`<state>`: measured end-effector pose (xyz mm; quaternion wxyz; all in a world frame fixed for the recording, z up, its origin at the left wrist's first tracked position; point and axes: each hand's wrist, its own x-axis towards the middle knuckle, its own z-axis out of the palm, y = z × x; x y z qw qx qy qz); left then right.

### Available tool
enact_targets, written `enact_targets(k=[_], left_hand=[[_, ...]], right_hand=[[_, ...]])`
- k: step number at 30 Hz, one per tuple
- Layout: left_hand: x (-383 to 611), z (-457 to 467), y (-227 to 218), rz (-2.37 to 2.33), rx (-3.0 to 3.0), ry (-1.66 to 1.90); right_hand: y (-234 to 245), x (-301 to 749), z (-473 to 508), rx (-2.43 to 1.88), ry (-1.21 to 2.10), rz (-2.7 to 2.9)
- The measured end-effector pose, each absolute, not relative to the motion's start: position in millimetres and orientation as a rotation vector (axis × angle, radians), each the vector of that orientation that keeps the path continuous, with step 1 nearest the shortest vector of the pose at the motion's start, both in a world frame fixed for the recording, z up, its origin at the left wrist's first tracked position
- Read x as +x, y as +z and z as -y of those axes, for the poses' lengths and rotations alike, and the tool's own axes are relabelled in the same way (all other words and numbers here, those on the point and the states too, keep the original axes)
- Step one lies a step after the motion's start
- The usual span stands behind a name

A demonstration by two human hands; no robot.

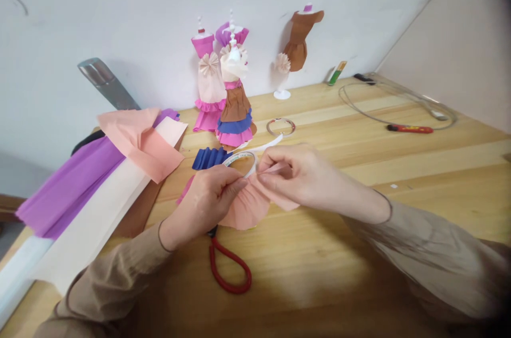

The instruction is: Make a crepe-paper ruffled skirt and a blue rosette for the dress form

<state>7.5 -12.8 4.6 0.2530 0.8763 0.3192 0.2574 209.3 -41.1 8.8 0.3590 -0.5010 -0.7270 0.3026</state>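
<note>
My left hand (205,197) pinches the gathered top edge of a piece of peach crepe paper (249,205), which fans out below in pleats. On the same paper's right part, my right hand (289,173) closes thumb and fingers near the edge. Just behind the fingers stands a roll of white tape (250,159), and a white strip runs from near it toward the back. Scissors with red handles (230,269) lie partly under the paper, their blades hidden. A pleated blue crepe piece (210,158) sits behind my left hand.
Small dress forms in crepe paper, one with a brown skirt (235,104) and one in brown (301,34), stand along the wall. Folded purple crepe paper (75,183) and other sheets are piled left. A beaded ring (281,126), a red-handled tool (409,129) and a wire loop lie behind.
</note>
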Motion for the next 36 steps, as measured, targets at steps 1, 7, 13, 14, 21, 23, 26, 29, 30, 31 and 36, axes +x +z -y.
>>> enact_targets(k=[1,7,13,14,21,23,26,29,30,31,36], left_hand=[[7.5,12.7,4.0,-0.866,2.385,0.697],[6.6,11.0,0.9,-0.837,2.388,0.719],[6.4,8.5,1.6,-0.816,2.339,0.710],[6.3,8.3,1.6,-0.817,2.338,0.705],[5.4,8.2,-0.9,-0.808,2.367,0.704],[5.0,7.6,-1.6,-0.783,2.377,0.713],[5.0,6.9,-2.1,-0.742,2.409,0.741],[6.0,8.2,-3.9,-0.710,2.472,0.785],[6.7,9.0,-5.2,-0.702,2.514,0.806],[7.4,9.9,-7.0,-0.693,2.565,0.830],[9.3,10.7,-16.0,-0.661,2.685,0.889]], right_hand=[[8.6,208.4,41.8,-1.276,0.810,1.882],[8.4,207.2,42.5,-1.252,0.824,1.905],[6.3,210.7,38.4,-1.280,0.776,1.915],[6.2,210.7,38.2,-1.277,0.771,1.914],[5.8,209.2,38.3,-1.282,0.766,1.903],[5.3,209.3,37.5,-1.305,0.759,1.897],[4.0,209.3,36.0,-1.307,0.736,1.907],[0.7,206.6,37.4,-1.291,0.661,1.937],[-1.2,204.8,39.0,-1.291,0.601,1.954],[-3.4,202.6,41.0,-1.299,0.523,1.974],[-12.4,193.9,47.8,-1.367,0.155,2.049]])
